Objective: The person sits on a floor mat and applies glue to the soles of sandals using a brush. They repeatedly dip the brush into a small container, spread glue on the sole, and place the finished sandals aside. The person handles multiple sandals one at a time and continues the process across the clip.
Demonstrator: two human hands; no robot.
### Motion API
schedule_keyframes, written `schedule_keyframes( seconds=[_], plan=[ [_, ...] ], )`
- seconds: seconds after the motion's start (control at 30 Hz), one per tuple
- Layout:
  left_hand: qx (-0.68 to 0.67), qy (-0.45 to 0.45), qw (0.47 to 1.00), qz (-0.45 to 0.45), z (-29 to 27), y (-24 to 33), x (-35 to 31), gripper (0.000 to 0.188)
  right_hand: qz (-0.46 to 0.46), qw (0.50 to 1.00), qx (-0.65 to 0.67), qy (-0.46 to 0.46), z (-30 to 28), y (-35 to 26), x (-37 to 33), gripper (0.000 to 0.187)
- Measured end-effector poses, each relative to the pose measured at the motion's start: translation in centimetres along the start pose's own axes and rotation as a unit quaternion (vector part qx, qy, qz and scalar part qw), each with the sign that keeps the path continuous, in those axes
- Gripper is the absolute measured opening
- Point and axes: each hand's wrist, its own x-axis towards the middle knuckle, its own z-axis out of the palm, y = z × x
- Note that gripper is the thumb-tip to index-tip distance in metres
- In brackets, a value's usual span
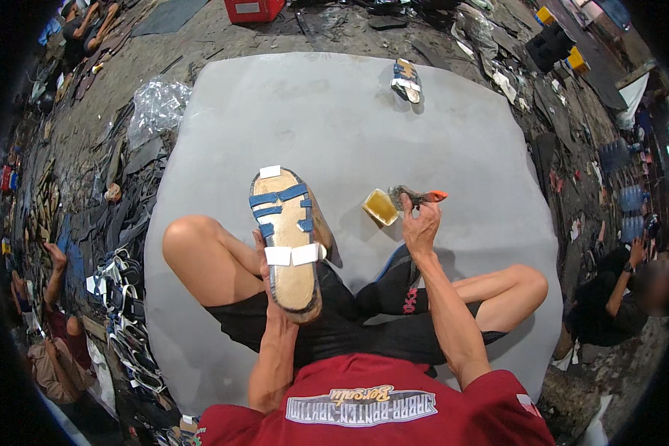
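While your left hand (pixel 267 286) supports the sandal (pixel 286 232) from beneath, fingers curled around its left edge, your right hand (pixel 421 227) is pinched on a dark tool with an orange end (pixel 434 197), probably a brush. The sandal is in front of your lap, toe pointing away and insole facing up; how firmly the hidden fingers press underneath, you can't judge from this view.

Just beside the tool stands a small tub (pixel 372 214) of yellowish stuff, resting on the grey mat (pixel 275 111). Its nearness is the main hazard: a careless swing of your right wrist could knock it and spill the contents across the mat. If the tool is wet, which can't be made out here, drips could mark the tan insole or the blue straps (pixel 293 192).

The white tabs (pixel 279 256) across the heel end could also come away or catch if your left grip shifted. Because that hand alone bears the sandal, a loosened hold would let it tip toward your legs. The other sandal (pixel 406 82) lies at the far side of the mat, well apart from the tub, so a small spill would probably not reach it.
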Motion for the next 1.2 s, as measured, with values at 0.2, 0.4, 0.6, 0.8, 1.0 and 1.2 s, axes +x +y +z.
schedule_keyframes(
  seconds=[0.2, 0.4, 0.6, 0.8, 1.0, 1.2],
  plan=[
    [-0.031, -0.059, 0.993, -0.094, 2.6, 1.8, -0.9, 0.088, 0.376, 0.871, 0.214, -0.233, -0.6, 3.4, -2.0, 0.034],
    [0.012, -0.071, 0.985, -0.159, 3.2, 0.5, -1.9, 0.082, 0.339, 0.733, 0.566, -0.167, -11.6, -11.1, 4.4, 0.03],
    [0.223, -0.134, 0.964, -0.048, 4.7, 0.9, -1.9, 0.09, -0.047, 0.962, 0.227, -0.142, -14.9, -21.0, 3.5, 0.031],
    [0.249, -0.145, 0.958, -0.015, 3.3, 0.5, -2.7, 0.09, -0.225, 0.969, 0.085, -0.064, -13.9, -20.8, 3.1, 0.023],
    [0.207, -0.13, 0.97, -0.004, 2.4, 0.9, -3.7, 0.096, 0.035, 0.915, 0.356, -0.188, -16.0, -21.5, 2.0, 0.021],
    [0.237, -0.151, 0.959, -0.018, 3.5, 1.5, -4.1, 0.1, -0.259, 0.961, 0.093, -0.034, -13.8, -22.5, 3.5, 0.019]
  ],
)
